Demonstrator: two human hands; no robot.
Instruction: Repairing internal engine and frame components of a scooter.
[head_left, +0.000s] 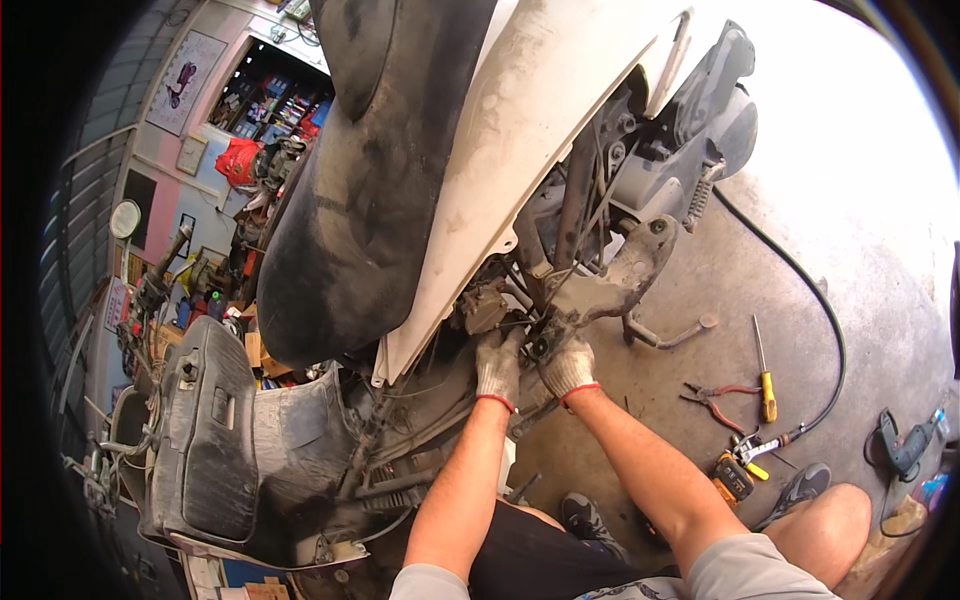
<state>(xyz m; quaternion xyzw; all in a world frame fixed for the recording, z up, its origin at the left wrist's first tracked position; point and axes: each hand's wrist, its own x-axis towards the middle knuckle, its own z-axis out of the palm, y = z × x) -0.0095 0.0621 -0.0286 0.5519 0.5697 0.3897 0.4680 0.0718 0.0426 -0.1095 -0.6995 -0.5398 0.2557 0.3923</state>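
Note:
A partly stripped scooter with a black seat (335,255) and a dusty pale side panel (485,150) fills the middle. My left hand (497,365), in a knit glove, reaches up among frame parts under a small metal component (485,310), its fingers curled on something I cannot make out. My right hand (566,368), gloved too, touches the lower end of a pale metal bracket (615,285); its fingertips are hidden behind that bracket. A coil spring (700,200) sits higher up at the right.
Pliers (722,402), a yellow-handled screwdriver (768,395), a cordless tool (733,475), a hose (830,330) and another power tool (905,450) lie on the concrete floor (780,300) at right. Another dusty scooter body (205,420) and cluttered shelving (270,95) stand at left.

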